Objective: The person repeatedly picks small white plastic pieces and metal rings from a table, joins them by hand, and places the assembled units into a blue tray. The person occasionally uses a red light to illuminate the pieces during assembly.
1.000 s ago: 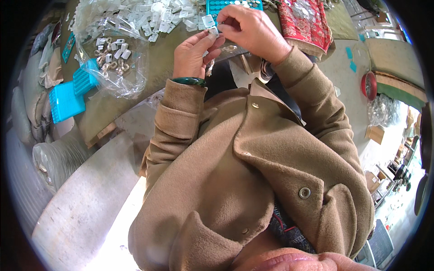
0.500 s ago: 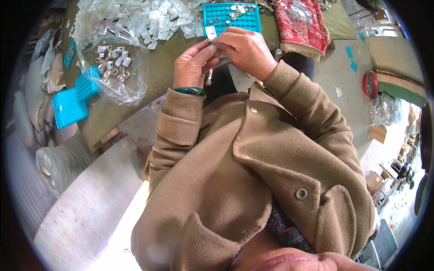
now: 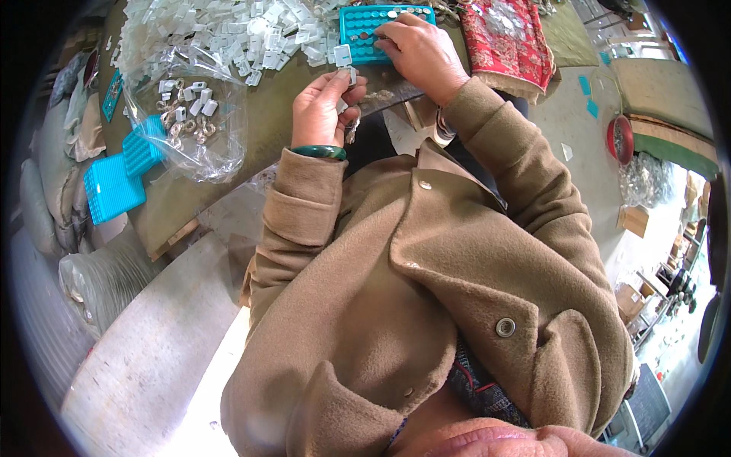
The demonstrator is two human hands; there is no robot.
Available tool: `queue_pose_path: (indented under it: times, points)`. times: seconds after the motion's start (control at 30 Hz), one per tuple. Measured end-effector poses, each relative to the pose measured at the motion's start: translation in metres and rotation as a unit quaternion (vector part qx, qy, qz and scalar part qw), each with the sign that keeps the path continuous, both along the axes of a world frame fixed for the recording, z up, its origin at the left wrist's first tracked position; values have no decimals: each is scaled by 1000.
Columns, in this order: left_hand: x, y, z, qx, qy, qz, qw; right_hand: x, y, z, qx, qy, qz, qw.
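My left hand (image 3: 324,110) is closed on a small white plastic piece (image 3: 343,55), whose square flat part juts out past the fingertips. A beige cord (image 3: 352,133) hangs below these fingers. Over the turquoise tray (image 3: 371,52), my right hand (image 3: 422,57) reaches down with thumb and forefinger slightly apart, close to small round discs (image 3: 364,36) in the tray's hollows. No held thing shows between those fingertips. More discs (image 3: 392,14) lie along the tray's far side.
A heap of white plastic pieces (image 3: 228,34) covers the far left tabletop. Nearer stands a clear bag (image 3: 221,156) with corded white pieces (image 3: 199,103). Turquoise trays (image 3: 114,186) are stacked at the left edge. Red patterned cloth (image 3: 506,57) lies right of the disc tray.
My hands have come apart. The right has moved up and right onto the tray; the left has shifted slightly left and down, keeping the white piece.
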State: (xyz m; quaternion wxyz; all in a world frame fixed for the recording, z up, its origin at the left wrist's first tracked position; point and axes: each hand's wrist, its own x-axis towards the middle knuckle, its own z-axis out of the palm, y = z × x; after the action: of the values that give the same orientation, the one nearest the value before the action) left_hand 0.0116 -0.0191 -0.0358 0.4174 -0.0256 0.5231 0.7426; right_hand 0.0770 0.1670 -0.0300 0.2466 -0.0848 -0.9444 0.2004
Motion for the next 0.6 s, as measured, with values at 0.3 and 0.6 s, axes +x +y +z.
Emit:
queue_pose_path:
  times: [0.3,0.6]
  points:
    - [3,0,1,14,-11,14,1000,3,-10,5,82,-72,4,994]
    - [12,1,13,30,0,4,1000,10,-5,20,-77,34,77,994]
